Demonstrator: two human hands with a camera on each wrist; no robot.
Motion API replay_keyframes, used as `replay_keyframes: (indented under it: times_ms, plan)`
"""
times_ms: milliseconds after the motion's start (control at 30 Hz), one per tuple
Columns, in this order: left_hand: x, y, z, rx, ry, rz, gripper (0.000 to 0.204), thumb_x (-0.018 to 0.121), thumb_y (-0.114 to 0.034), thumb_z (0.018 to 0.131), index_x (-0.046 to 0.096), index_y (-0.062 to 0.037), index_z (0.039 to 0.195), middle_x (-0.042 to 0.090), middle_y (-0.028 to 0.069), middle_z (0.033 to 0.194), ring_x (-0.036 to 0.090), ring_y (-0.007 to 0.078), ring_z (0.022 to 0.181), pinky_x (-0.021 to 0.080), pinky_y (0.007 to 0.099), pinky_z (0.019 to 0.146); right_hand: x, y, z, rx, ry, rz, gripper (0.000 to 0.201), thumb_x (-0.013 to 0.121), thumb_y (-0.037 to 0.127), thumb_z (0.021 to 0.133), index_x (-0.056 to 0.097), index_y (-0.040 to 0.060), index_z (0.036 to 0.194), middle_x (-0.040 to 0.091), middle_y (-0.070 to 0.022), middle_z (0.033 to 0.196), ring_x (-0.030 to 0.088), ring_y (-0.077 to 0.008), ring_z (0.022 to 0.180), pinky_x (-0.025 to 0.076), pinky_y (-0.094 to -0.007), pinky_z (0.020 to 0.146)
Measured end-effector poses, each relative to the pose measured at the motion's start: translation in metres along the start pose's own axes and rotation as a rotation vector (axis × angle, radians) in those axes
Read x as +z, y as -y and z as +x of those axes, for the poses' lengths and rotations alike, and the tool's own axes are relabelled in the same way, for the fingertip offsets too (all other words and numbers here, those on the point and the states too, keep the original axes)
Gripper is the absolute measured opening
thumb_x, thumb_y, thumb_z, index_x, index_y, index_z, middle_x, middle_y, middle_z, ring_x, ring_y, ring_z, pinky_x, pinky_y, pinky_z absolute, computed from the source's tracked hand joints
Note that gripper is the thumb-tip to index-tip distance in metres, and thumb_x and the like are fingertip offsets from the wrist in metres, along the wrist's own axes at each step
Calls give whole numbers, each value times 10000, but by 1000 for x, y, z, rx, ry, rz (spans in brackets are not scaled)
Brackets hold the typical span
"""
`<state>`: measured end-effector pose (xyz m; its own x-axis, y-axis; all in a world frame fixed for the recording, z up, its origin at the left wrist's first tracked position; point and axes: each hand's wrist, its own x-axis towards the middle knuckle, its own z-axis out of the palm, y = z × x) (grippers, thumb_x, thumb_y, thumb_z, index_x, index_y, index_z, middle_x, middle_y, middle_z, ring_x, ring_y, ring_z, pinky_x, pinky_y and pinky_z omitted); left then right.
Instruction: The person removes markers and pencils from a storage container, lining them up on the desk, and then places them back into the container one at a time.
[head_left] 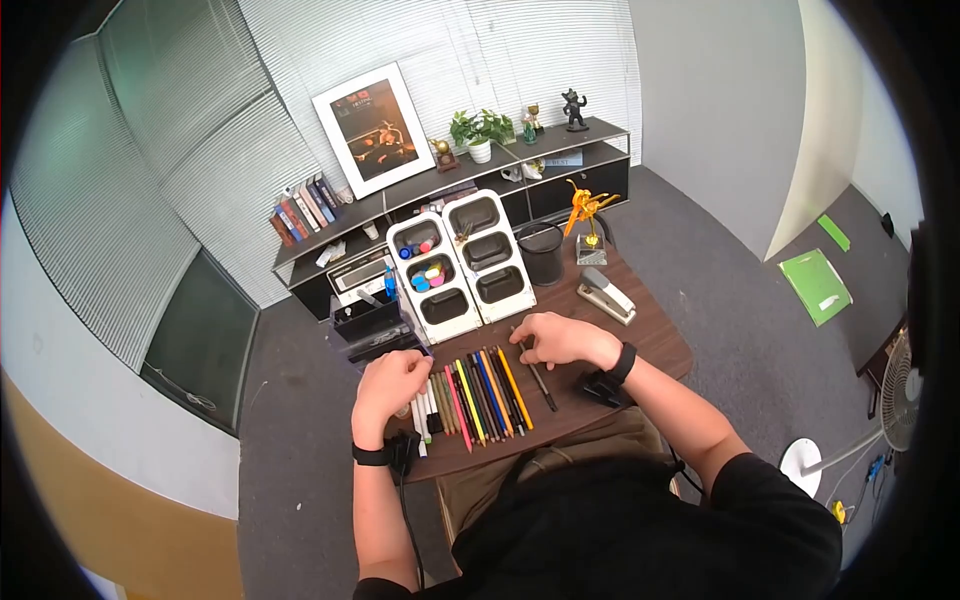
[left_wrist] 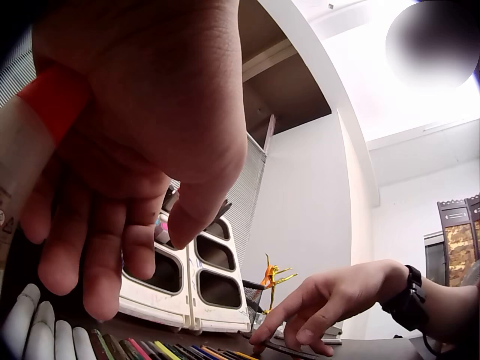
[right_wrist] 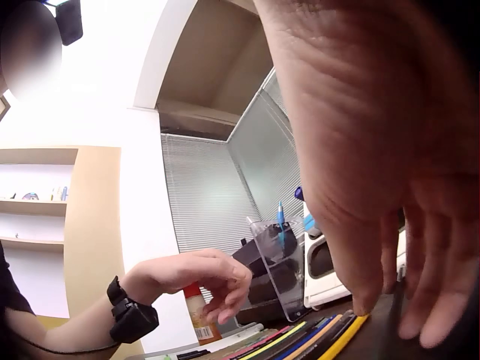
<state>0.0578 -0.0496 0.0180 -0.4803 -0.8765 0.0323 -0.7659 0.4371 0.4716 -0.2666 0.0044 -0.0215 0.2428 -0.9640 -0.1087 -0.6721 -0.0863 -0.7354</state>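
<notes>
My left hand [head_left: 392,388] hovers at the white markers [head_left: 423,415] on the left of a row of pencils [head_left: 485,395]. Its fingers [left_wrist: 105,255] hang loosely with nothing between them. At the row's right end, my right hand [head_left: 560,340] holds a dark pencil [head_left: 545,392] lying slanted on the table, apart from the yellow pencil [head_left: 513,385]. In the right wrist view the dark pencil [right_wrist: 388,322] passes between thumb and fingers, blurred. Pink, yellow, black, blue and brown pencils lie side by side between the hands.
A white organizer [head_left: 470,325] with several bins stands behind the row, some bins holding small coloured items. Left of it is a dark desk caddy [head_left: 370,325]. A mesh cup [head_left: 541,255], a stapler [head_left: 606,295] and a golden figurine [head_left: 591,225] stand right. A red-capped bottle [right_wrist: 199,311] is by my left hand.
</notes>
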Motion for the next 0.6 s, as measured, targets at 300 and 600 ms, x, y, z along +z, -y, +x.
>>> replay_keyframes:
  times_ms: [300,600]
  plan:
    - [0,-1,1,-15,10,3,436,595,-378,1062,739,-62,799,766,71,705,766,284,707,567,424,711,10,-2,-1,-32,95,84,579,698,-17,930,624,-95,1499,740,-268,1288,828,-269,824,662,-374,729]
    - [1,1,1,-2,-3,22,440,594,-379,1065,742,-60,800,768,71,703,769,288,707,576,426,722,9,13,-3,11,237,295,578,655,-67,994,529,-128,1554,643,-227,1396,794,-269,1039,708,-351,832]
